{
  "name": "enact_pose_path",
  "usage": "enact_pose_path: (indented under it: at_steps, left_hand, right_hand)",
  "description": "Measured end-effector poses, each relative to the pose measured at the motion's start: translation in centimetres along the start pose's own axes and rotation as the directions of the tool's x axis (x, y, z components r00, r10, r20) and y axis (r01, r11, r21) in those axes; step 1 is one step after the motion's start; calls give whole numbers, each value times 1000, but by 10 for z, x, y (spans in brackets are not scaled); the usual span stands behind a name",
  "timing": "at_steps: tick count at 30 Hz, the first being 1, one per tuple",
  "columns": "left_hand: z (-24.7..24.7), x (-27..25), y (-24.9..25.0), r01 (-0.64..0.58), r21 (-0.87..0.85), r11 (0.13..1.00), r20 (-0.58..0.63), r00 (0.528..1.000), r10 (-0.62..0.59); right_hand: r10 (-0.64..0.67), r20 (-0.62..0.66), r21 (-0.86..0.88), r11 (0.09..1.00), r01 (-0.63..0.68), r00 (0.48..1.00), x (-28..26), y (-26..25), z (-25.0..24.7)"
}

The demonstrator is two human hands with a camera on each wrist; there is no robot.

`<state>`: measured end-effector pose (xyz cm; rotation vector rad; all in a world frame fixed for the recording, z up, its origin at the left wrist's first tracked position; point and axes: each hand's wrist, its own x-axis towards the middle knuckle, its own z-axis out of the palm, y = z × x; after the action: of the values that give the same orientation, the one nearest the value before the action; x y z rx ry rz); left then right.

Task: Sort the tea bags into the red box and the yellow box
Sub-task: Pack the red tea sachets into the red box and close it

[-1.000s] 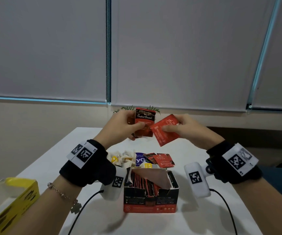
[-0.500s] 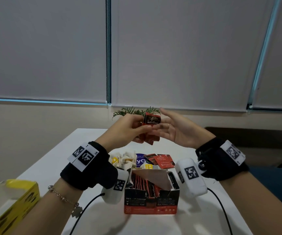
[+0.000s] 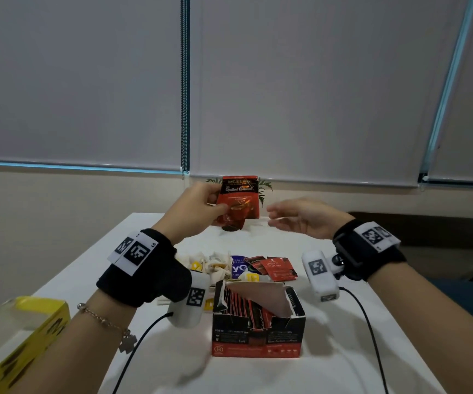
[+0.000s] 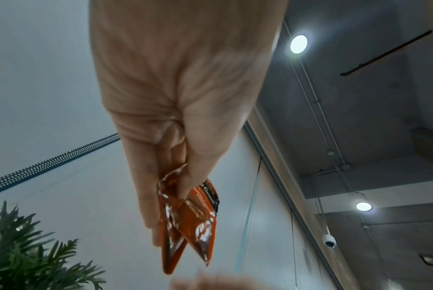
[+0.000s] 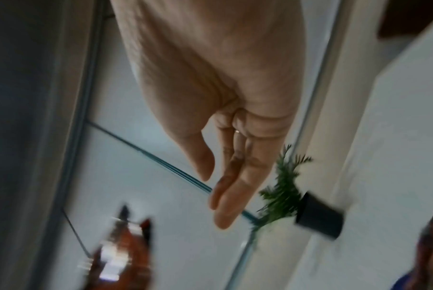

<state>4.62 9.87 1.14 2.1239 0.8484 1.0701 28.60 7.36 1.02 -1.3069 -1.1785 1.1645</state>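
Above the far end of the white bench (image 3: 329, 371), the left hand (image 3: 198, 203) pinches red foil tea bags (image 3: 239, 201) between thumb and fingers, held upright with the printed face toward the head camera; the left wrist view shows two thin, glossy sachets (image 4: 188, 221) fanned apart at their lower corners, crinkled and catching the light. Just beside them but apart, the right hand (image 3: 303, 217) hangs released, fingers (image 5: 231, 194) straight and loosely together, holding nothing. On the near part of the bench stands the red box (image 3: 258, 339), a small cardboard carton with a black upper band, a red base and a torn, ragged top flap; flat red sachets stand in a tight row on edge inside it. Beyond the carton lies a loose heap of tea bags (image 3: 260, 268): soft, crumpled white paper bags with yellow tags on the left, a dark blue packet in the middle, and flat red foil sachets on the right. At the lower left edge of the head view sits the yellow box (image 3: 27, 336), glossy yellow with black markings and a clear top, well apart from the carton. A small plant (image 5: 284, 194) with feathery green leaves in a dark round pot stands at the far edge of the bench, behind the raised sachets. Pale grey roller blinds (image 3: 300, 86), smooth and matte, cover the wall behind.
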Motion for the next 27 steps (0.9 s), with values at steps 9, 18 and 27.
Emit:
enact_pose_path:
  at_steps: [9,18,27]
  left_hand:
    - [-14,2,-8,58,-3,998,-6,998,-58]
    - [-10,1,-4,-1,-56,998,-25,1000,-1]
    - [-7,2,-7,69,20,997,67,995,-70]
  right_hand:
    - [387,40,-976,214,-47,921,45,64,-9]
    - [277,28,-999,29,21,960,39,74,-13]
    - [94,-90,-981,166,-105,991,34,80,-48]
